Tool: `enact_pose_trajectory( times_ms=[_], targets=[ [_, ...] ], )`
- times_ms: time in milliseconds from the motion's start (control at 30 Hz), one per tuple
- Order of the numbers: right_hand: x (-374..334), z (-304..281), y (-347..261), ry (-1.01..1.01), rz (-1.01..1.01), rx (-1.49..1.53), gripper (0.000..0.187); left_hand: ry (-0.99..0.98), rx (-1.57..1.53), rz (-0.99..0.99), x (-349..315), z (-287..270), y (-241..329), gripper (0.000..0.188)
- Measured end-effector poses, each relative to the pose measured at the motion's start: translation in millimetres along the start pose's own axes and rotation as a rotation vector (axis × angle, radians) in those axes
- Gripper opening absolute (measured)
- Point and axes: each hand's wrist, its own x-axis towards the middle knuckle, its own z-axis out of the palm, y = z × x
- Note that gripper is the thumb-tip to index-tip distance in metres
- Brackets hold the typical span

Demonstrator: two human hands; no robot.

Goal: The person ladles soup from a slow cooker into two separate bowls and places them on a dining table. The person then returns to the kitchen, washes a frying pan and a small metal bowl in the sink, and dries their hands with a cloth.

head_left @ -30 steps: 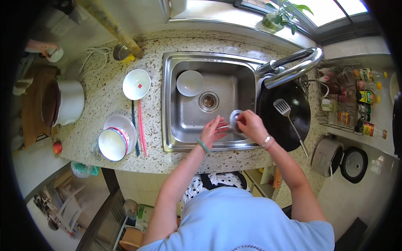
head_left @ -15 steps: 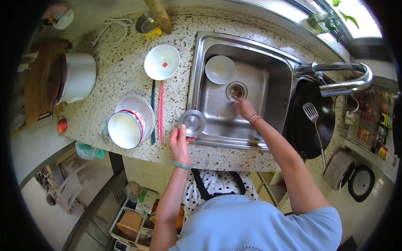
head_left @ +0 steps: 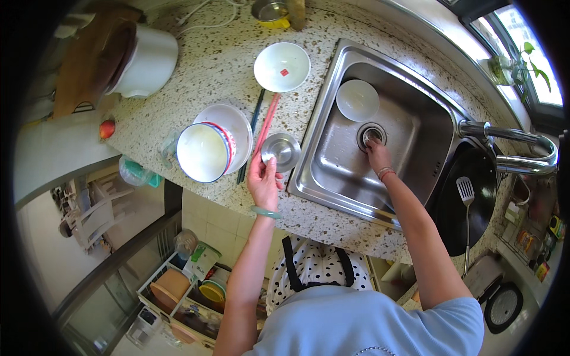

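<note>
My left hand (head_left: 264, 181) holds a small, round, shallow metal dish (head_left: 281, 152) between thumb and fingers, over the counter just left of the sink. In the steel sink (head_left: 332, 169), my right hand (head_left: 378, 154) reaches down to the drain (head_left: 363, 137). Its fingers are bent together at the drain opening, and their tips are partly hidden; what they grip, if anything, does not show. A white bowl (head_left: 357, 100) sits in the sink behind the drain.
Left of the sink are a white bowl (head_left: 282, 66), pink chopsticks (head_left: 268, 121), dark chopsticks (head_left: 256, 113) and stacked bowls (head_left: 202, 153). A faucet (head_left: 528, 164) and a black wok (head_left: 460, 204) with a slotted spatula (head_left: 465, 190) stand at the right. A white pot (head_left: 151, 62) is at the far left.
My right hand has moved from the drain's edge onto its opening. My left hand has drawn the metal dish leftward, off the sink rim. The whole view has turned and shifted.
</note>
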Motion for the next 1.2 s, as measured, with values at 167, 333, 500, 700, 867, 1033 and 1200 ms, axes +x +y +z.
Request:
enact_pose_trajectory(
  times_ms=[167, 333, 500, 700, 867, 1033, 1200],
  targets=[
    [-10.8, -32.7, -9.6, 0.102, -0.093, -0.121, 0.014, -0.035, -0.105, 0.079, -5.8, 3.3, -0.2, 0.047],
    [-32.6, -87.5, -51.4, 0.284, -0.242, -0.063, 0.013, -0.034, -0.083, 0.149, -25.0, -8.5, 4.1, 0.044],
    [-53.7, -161.7, -147.0, 0.457, -0.375, -0.003, 0.016, -0.444, -0.09, 0.085, -59.4, -13.2, 33.4, 0.034],
    [-73.2, -223.4, -354.7, 0.479, -0.645, 0.026, 0.022, -0.515, -0.352, 0.328, -48.1, -84.0, 124.8, 0.045],
    [-81.6, -139.6, -531.5, 0.217, -0.795, 0.355, 0.026, -0.597, -0.48, 0.248, 35.0, -247.7, 161.1, 0.067],
    [-70.5, 32.1, -666.0, -0.101, -0.725, 0.755, 0.013, -0.486, -0.45, 0.099, 125.1, -412.9, 149.2, 0.072],
    [-59.4, 171.8, -732.7, -0.246, -0.58, 0.848, 0.023, -0.319, -0.323, -0.063, 199.1, -525.6, 118.2, 0.061]
  ],
)
